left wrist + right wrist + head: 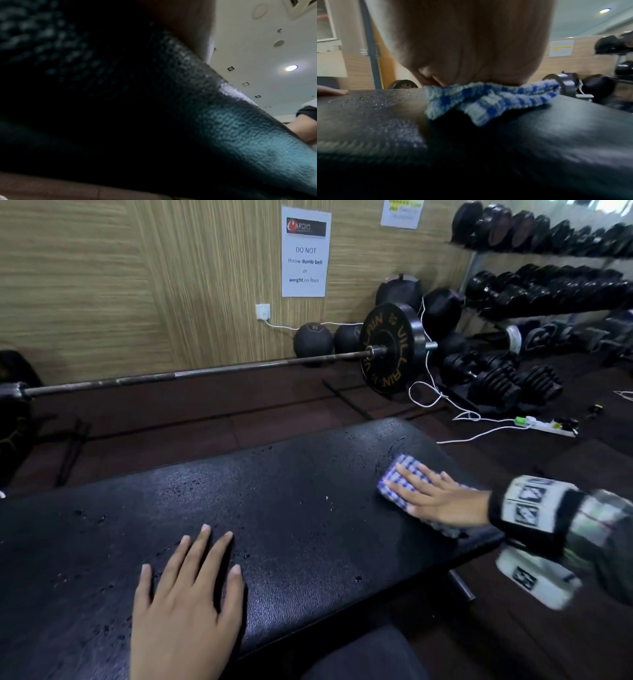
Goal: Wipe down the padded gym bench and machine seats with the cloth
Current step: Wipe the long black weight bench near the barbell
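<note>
A black padded bench (274, 508) fills the lower head view, its top speckled with water droplets. My right hand (435, 494) lies flat with straight fingers on a blue-and-white checked cloth (399, 474), pressing it onto the bench's right end. The right wrist view shows the cloth (489, 102) folded under my palm on the bench (556, 135). My left hand (191, 587) rests flat with spread fingers on the bench's near edge, holding nothing. In the left wrist view only dark bench padding (223, 121) shows, close up.
A loaded barbell (390, 350) lies on the floor behind the bench, along the wooden wall. Medicine balls (313, 340) sit by the wall. Dumbbell racks (548, 285) and loose dumbbells (503, 381) stand at the right. A white cable and power strip (544, 426) trail across the floor.
</note>
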Demonstrator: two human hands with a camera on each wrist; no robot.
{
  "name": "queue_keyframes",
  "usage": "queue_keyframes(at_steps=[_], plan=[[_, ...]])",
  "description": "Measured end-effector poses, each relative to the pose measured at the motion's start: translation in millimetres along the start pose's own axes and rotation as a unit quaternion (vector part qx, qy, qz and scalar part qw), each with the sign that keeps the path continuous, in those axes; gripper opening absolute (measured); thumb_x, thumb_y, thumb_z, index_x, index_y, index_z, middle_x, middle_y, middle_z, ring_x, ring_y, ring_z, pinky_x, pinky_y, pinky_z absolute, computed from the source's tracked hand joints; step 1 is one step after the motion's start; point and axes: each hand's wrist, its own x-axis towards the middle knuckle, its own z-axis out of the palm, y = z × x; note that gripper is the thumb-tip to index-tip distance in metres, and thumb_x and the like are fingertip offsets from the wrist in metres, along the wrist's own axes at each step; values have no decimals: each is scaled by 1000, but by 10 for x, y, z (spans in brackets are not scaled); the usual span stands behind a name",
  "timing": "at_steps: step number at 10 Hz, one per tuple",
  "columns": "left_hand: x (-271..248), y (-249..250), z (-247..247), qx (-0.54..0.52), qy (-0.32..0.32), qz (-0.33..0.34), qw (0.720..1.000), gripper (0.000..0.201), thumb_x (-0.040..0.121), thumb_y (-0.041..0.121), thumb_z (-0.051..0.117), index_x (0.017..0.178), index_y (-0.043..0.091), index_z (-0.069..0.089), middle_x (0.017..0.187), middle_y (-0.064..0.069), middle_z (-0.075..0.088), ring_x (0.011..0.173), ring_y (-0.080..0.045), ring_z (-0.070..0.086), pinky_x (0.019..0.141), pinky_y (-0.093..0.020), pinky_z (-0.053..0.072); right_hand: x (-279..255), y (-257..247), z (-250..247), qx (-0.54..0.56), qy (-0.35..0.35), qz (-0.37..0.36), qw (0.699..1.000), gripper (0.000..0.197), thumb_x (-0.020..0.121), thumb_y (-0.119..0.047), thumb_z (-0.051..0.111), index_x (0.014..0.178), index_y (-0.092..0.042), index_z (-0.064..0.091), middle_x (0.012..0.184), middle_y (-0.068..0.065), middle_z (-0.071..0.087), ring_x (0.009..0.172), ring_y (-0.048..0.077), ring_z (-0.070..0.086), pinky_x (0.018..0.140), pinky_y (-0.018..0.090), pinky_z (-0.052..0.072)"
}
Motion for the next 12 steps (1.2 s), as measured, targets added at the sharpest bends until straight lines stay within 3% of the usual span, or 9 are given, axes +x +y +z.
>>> queue_keyframes(at_steps=[2, 3, 5, 6, 7, 8, 9, 10, 12], plan=[[9, 4, -25, 2, -11, 3, 1000, 52, 85, 51, 31, 130, 40, 55, 144, 13, 47, 135, -10, 41, 112, -49, 24, 42, 370, -159, 56, 7, 64, 996, 50, 102, -38, 18, 140, -42, -15, 153, -10, -23, 141, 25, -22, 114, 53, -5], [18, 2, -41, 9, -23, 5, 1000, 53, 85, 52, 30, 131, 39, 54, 145, 13, 46, 136, -9, 40, 112, -48, 23, 258, 195, -317, 38, 51, 77, 995, 53, 103, -34, 19, 147, -31, -10, 156, 4, -18, 144, 28, -14, 116, 50, -4], [5, 9, -43, 7, -16, 6, 1000, 51, 85, 52, 32, 128, 40, 56, 143, 14, 48, 134, -9, 41, 112, -47, 24, 177, -192, -304, 21, 11, 8, 1000, 55, 101, -32, 24, 145, -41, -8, 155, -5, -21, 142, 29, -19, 112, 54, -3], [21, 13, -45, 6, -16, 7, 1000, 51, 84, 51, 32, 128, 40, 56, 142, 14, 49, 134, -9, 42, 111, -48, 24, -7, 24, -165, 13, -3, 4, 1000, 55, 103, -31, 21, 144, -37, -15, 153, -4, -25, 141, 27, -23, 112, 54, -1], [28, 22, -36, 6, -10, 1, 1000, 50, 83, 51, 33, 126, 41, 57, 141, 14, 50, 132, -9, 44, 111, -48, 25, -120, 176, -66, 8, 7, 38, 999, 55, 102, -37, 17, 132, -30, -28, 154, 1, -24, 141, 27, -22, 116, 50, -2], [42, 28, -20, -2, 2, -3, 1000, 48, 82, 51, 35, 124, 42, 58, 140, 15, 51, 131, -6, 42, 110, -48, 27, -98, 158, -72, -60, -14, 24, 998, 78, 63, -82, -22, 119, -31, -37, 151, 2, -29, 141, 31, -21, 116, 51, -2], [53, 40, 2, 7, 13, 1, 1000, 49, 81, 49, 36, 123, 40, 59, 139, 13, 52, 130, -5, 38, 109, -48, 26, 45, 46, -118, -60, -29, 13, 998, 52, 83, -70, -12, 120, -43, -37, 150, -3, -33, 140, 34, -22, 114, 55, 4], [58, 39, 22, 12, 30, 9, 999, 50, 81, 49, 36, 123, 38, 60, 139, 11, 53, 130, -6, 37, 107, -49, 26, 314, -77, -301, -16, -13, 13, 1000, 52, 101, -40, 14, 139, -42, -23, 151, -6, -29, 141, 33, -20, 113, 53, 4], [43, 39, 25, 23, 45, 16, 999, 51, 82, 47, 36, 124, 34, 62, 139, 8, 54, 130, -8, 38, 107, -50, 28, 778, -215, -844, -41, 35, 24, 998, 52, 104, -27, 17, 148, -23, -11, 156, -2, -12, 144, 19, -13, 114, 37, 1]])
